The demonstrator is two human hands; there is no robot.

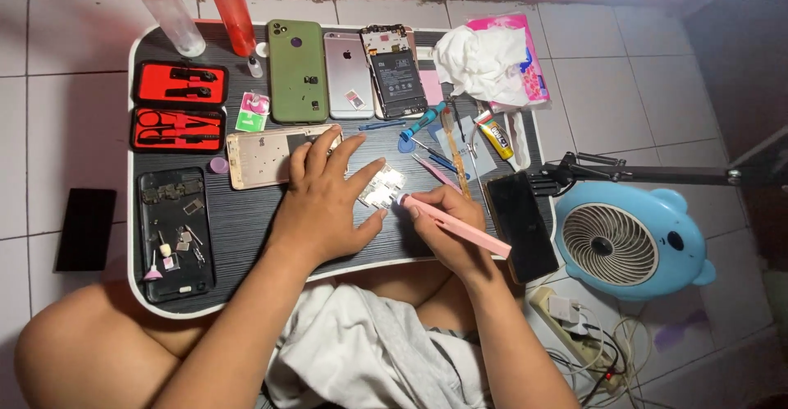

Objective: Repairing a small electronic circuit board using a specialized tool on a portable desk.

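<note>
striped dark tray (246,228) — left hand (324,204) splayed flat on small circuit board (382,187), right hand (447,228) clamped on slim pink tool (455,224).

Dark lap table (246,220); phones (297,71), red tool cases (179,107), bottles (230,9) on it.

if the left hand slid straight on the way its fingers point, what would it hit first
Probably the silver phone lying face down at the back of the table. The left hand points up and slightly right, its fingertips over the gold phone frame. Height above the table is hard to judge.
</note>
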